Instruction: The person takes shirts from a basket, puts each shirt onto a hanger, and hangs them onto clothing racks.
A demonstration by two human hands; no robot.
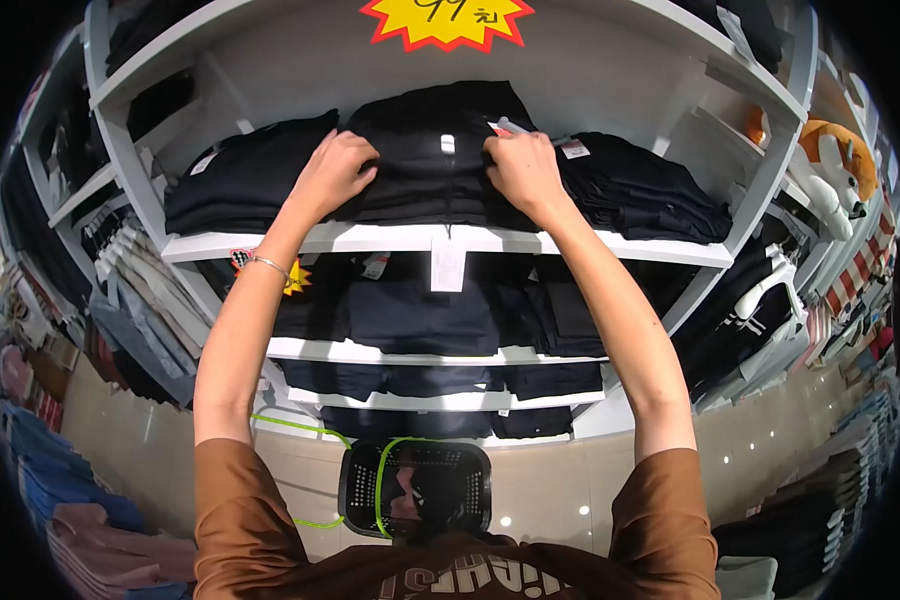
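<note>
Head view: arms [232, 350] outstretched, fingers [363, 149] curled at black clothing [425, 150].

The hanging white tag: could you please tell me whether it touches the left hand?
Apart. The head view shows the white tag below and right of the left hand, with black folded clothing and white shelf edge visible between them.

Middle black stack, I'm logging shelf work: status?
Left hand at left side, right hand at right; grip unclear. Black stack on shelf. White tag hangs over shelf edge; nothing blocking.
</note>
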